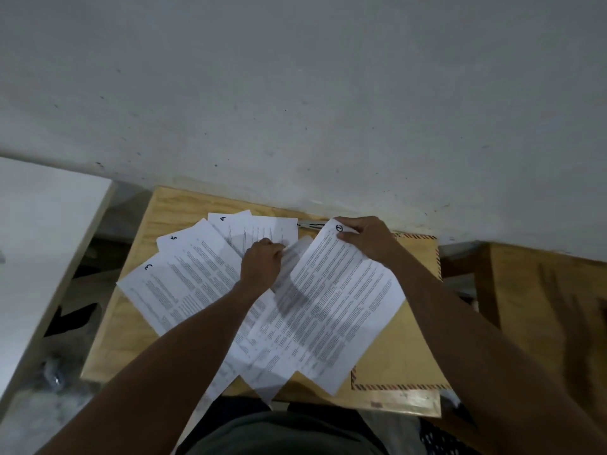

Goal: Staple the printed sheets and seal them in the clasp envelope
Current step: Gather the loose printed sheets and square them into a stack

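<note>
Where the fanned sheets are overlapping at the centre of the wooden table, much of each page is lying hidden beneath its neighbour, and the fine print is too small to read. The printed sheets are spreading loose and unstapled across the tabletop: the sheet marked 3 is lying at the left, the sheet marked 5 above it, the sheet marked 4 toward the wall, and the sheet marked 1 at the right. A further sheet between the hands is blurring, so its number cannot be told. The left hand is curling its fingers, pinching the edge of that blurred sheet. The right hand is gripping the top corner of the sheet marked 1 between thumb and fingers. The clasp envelope, a flat tan paper rectangle with a red-and-dark striped border, is lying on the right part of the table, largely covered by the sheet marked 1 and the right forearm; whether it is holding anything cannot be told. A thin dark object is showing by the wall, mostly hidden behind the papers, and cannot be identified. The wall is looking rough, grey and speckled.
</note>
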